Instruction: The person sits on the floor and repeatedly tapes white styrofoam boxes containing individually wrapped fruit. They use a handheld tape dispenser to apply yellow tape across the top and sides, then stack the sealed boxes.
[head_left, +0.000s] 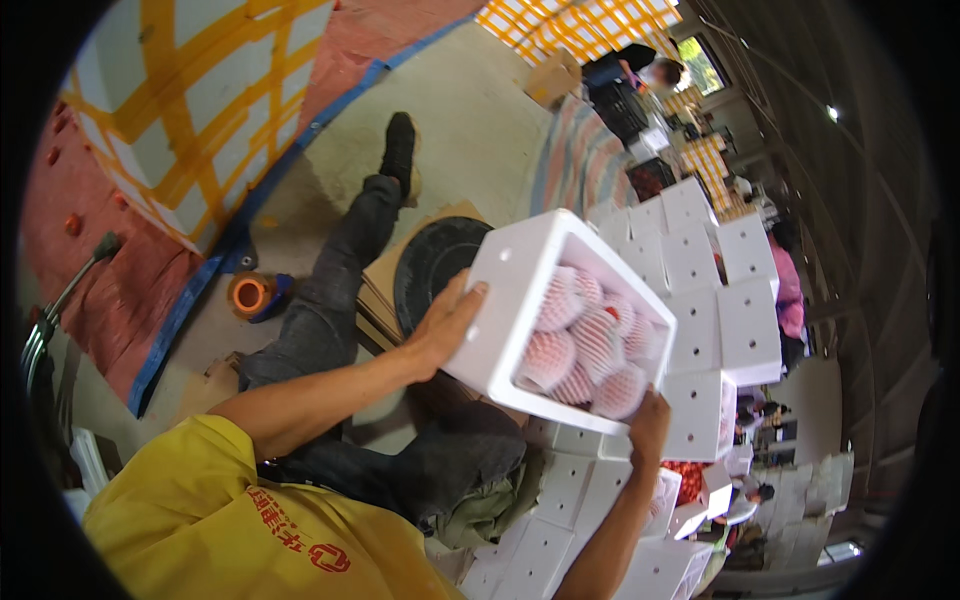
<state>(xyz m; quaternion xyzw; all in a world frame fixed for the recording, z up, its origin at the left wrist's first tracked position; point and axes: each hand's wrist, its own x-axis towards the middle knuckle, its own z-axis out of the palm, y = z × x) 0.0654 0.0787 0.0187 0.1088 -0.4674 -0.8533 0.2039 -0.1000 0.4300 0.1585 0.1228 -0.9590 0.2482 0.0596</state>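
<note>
Between my two hands is a white foam box (501, 289), tilted so that its open top faces right of me. Several red round fruits (598, 341) in white foam net sleeves fill it. My left hand (444, 322) grips the box's near side wall, its thumb lying on the outside. At the opposite lower corner my right hand (649, 421) holds the rim, and some of its fingers are hidden. Below the box, a round black lid or tub (431, 259) rests on flattened cardboard (373, 294).
Stacked white foam boxes (694, 330) stand close beyond my right hand. A roll of tape (253, 295) lies beside my leg. Large boxes bound with yellow tape (217, 97) stand at upper left on a red tarp (161, 289). A person (637, 67) is at the far top.
</note>
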